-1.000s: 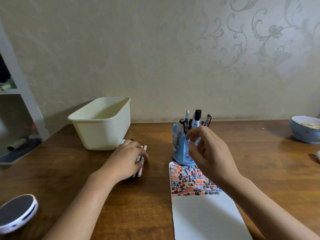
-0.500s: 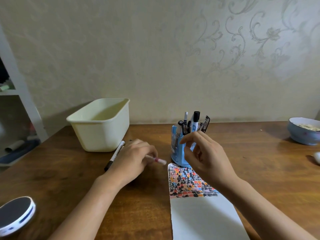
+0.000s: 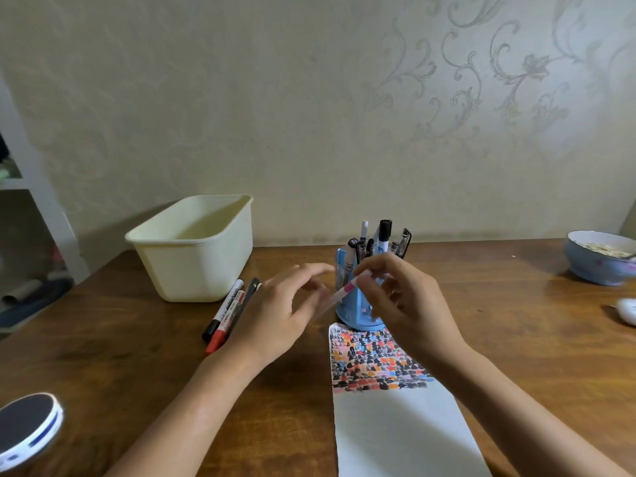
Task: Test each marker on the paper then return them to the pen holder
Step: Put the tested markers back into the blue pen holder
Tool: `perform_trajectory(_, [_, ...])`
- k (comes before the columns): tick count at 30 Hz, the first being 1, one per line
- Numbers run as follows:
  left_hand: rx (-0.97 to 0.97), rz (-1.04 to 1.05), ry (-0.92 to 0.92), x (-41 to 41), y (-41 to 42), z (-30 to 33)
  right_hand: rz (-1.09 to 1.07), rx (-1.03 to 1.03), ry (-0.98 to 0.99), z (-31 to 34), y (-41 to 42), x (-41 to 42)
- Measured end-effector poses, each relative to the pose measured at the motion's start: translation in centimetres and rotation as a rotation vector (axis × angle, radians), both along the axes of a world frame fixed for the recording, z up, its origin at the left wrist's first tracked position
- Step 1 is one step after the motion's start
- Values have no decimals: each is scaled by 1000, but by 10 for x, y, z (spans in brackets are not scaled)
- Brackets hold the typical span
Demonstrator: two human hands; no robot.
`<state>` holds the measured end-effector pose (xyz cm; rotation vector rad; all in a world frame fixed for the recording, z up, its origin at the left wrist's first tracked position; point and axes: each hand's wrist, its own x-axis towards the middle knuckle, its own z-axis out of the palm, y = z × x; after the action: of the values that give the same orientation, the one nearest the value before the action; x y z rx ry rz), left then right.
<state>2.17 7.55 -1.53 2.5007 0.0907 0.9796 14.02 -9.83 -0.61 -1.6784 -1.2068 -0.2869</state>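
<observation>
Our right hand (image 3: 409,304) pinches a pink-banded marker (image 3: 339,297) at its upper end; our left hand (image 3: 282,311) is open, fingers spread beside the blurred barrel. It hangs in front of the blue pen holder (image 3: 358,311), above the paper (image 3: 395,432). Advice: uncap with the left, make a short stroke on blank paper below the swatches. Untested markers (image 3: 225,313) lie left on the bench (image 3: 137,356).

Both forearms reach forward and inward, the hands nearly meeting. The left hand (image 3: 282,311) is raised with fingers spread and loosely extended (motion-blurred at the tips). The right hand (image 3: 409,304) has fingers curled, pinching a thin pink-banded marker (image 3: 339,296).
</observation>
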Motion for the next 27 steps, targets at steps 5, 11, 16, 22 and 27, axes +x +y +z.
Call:
perform_trajectory(5, [-1, 66, 83, 1, 1, -2, -75, 94, 43, 11, -9, 11])
perform_trajectory(11, [67, 50, 203, 5, 2, -6, -102, 171, 102, 14, -12, 15])
perform_trajectory(16, [53, 35, 213, 6, 3, -7, -141, 206, 64, 19, -12, 13])
perform_trajectory(22, [-17, -17, 160, 2, 0, -1, -159, 284, 65, 25, -17, 18])
perform_trajectory(27, [1, 22, 172, 2, -1, -3, -178, 326, 93, 27, -17, 20])
